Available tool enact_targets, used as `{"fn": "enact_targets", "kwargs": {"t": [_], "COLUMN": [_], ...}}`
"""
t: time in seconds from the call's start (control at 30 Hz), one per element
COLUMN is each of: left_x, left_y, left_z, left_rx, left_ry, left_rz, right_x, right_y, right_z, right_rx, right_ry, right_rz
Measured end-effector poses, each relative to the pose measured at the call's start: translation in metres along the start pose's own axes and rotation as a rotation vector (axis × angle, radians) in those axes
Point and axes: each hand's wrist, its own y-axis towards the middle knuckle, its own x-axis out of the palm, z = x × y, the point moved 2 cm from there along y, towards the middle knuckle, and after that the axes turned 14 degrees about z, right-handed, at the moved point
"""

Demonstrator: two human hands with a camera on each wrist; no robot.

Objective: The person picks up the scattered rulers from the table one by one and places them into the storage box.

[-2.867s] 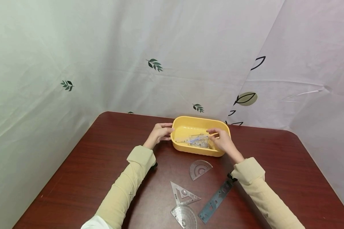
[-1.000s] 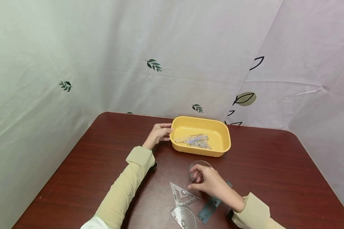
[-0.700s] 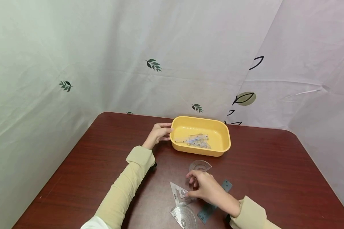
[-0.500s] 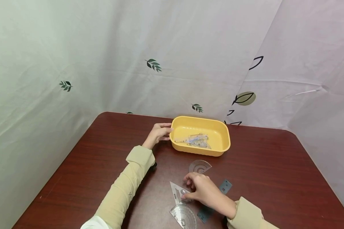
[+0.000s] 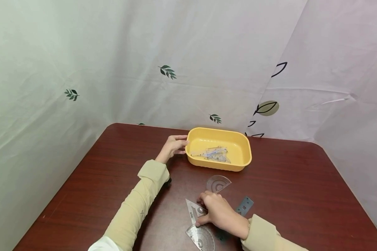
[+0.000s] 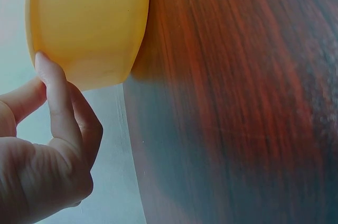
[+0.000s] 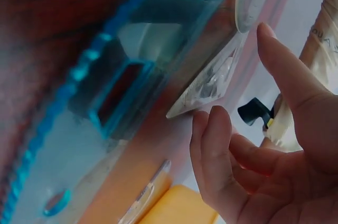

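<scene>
Right hand (image 5: 219,213), thumb and fingers apart, held nothing, partly hiding the set square (image 5: 191,211) on the table (image 5: 289,195); contact unclear. It also covered mid-ruler (image 5: 245,205). Left hand (image 5: 172,146), fingers relaxed, touched the yellow bin (image 5: 218,166), ungripped.

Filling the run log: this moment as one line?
left grip: touches yellow bin; right grip: at set square, no hold seen; in bin: clear pieces; on table: two protractors, ruler

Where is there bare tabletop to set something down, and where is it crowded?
The table is bare left of the left sleeve, and right of the yellow tray out to the edge. It is crowded around the right hand: set square, near protractor, far protractor and blue ruler lie close together.
</scene>
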Motion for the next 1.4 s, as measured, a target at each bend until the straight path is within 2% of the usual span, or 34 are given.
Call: {"fn": "enact_targets", "kwargs": {"t": [0.33,0.53,1.13,1.4], "left_x": [0.000,0.000,0.000,0.000], "left_y": [0.005,0.002,0.004,0.004], "left_z": [-0.003,-0.002,-0.004,-0.004], "left_rx": [-0.007,0.018,0.008,0.010], "left_ry": [0.000,-0.004,-0.005,0.002], "left_rz": [0.004,-0.007,0.004,0.008], "right_x": [0.005,0.005,0.006,0.004], "right_y": [0.003,0.005,0.006,0.008], "right_z": [-0.004,-0.005,0.002,0.006], "right_rx": [-0.026,0.002,0.041,0.086], "right_ry": [-0.030,-0.067,0.048,0.130], "right_rz": [-0.029,-0.033,-0.056,-0.074]}}
